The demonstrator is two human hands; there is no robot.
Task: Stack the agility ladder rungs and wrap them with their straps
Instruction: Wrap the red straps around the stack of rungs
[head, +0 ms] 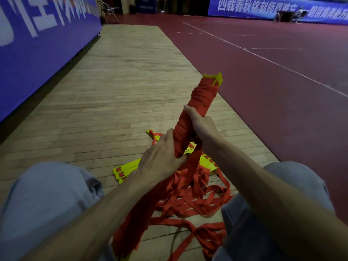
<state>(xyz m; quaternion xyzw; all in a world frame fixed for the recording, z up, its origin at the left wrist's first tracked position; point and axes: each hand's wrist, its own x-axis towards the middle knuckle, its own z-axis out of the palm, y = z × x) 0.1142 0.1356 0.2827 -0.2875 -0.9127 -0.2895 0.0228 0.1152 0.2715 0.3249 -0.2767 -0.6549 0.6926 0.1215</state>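
A long bundle of stacked yellow rungs (204,96), wound in red strap, slants up from my lap toward the upper right; only its yellow tip shows bare. My left hand (162,157) grips the bundle low down, fingers closed around the wrapped part. My right hand (202,127) clasps it higher up, thumb lying along the red wrap. Loose red straps (190,200) lie tangled on the floor between my knees. More yellow rungs (125,170) lie flat on the floor under the hands, partly hidden.
I sit on a pale wooden floor strip (122,81) with knees in grey trousers at both sides. A blue banner wall (37,44) runs along the left. Dark red court flooring (273,72) spreads to the right. Folding chairs (109,11) stand far back.
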